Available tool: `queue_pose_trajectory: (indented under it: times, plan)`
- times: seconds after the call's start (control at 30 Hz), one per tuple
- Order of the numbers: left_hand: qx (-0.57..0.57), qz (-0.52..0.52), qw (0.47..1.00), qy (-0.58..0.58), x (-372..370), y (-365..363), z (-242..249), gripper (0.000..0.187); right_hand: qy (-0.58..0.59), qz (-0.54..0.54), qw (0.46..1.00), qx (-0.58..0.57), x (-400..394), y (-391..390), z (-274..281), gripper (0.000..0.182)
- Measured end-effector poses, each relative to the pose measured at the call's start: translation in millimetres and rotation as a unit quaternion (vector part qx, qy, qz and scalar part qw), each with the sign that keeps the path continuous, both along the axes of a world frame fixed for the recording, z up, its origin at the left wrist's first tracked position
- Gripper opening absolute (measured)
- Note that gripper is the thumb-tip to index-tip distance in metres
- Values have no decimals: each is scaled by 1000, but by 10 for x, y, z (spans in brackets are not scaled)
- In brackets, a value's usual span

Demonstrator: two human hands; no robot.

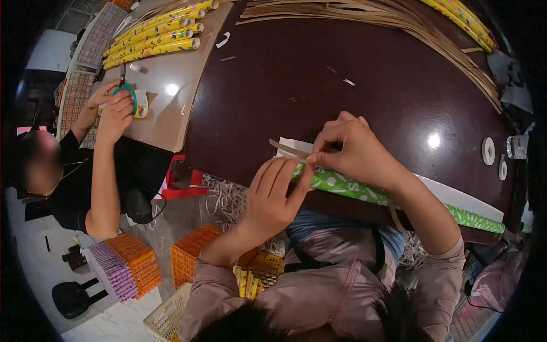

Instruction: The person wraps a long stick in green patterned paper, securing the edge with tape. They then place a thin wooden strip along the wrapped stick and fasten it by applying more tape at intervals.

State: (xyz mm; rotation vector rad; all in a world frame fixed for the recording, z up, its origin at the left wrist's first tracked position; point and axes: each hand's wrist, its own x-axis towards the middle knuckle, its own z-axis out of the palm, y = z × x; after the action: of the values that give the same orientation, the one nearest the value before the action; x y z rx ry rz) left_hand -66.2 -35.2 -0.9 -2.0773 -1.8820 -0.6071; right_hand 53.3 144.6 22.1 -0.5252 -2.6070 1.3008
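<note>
Both hands were at the near edge of the dark round table (319, 74), working one end of a green patterned roll (364, 192). The left hand (276, 196) was wrapped around that end, fingers curled over it and thumb pressed against the paper. The right hand (353, 149) pinched down at the same spot, fingertips closed on the tip of the roll where a thin tan strip (288, 149) and a white sheet (296, 145) poked out. The roll itself lay along the table's edge, running off to the right, with a long white strip (461, 198) just beside it.

The tabletop was glossy, dark brown, catching a lamp glare. A big sheaf of tan strips (410, 23) fanned across its far side, with yellow rolls (461, 17) beyond them. Two white tape rings (489, 151) sat near the right rim.

To the left stood a paler table (171, 114) stacked with yellow patterned rolls (156, 37), where another person's hands (114, 108) gripped something teal; what exactly, I couldn't tell. On the floor below were orange crates (191, 253), a purple-and-orange crate (122, 265), a red box (179, 176) and a heap of white scraps (225, 199).
</note>
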Motion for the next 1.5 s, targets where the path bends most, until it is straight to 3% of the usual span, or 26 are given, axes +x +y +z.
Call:
queue_pose_trajectory:
  times: [0.6,0.87,1.5]
  plan:
    - [-11,8,999,34,24,-23,52,22,-51,-32,998,1,-31,-64,28,15]
    - [-24,10,999,-19,-2,-56,3,37,-22,-48,998,34,-27,-113,-14,16]
    - [-57,11,997,-43,-8,-36,16,36,-17,-73,997,36,-38,-156,-34,13]
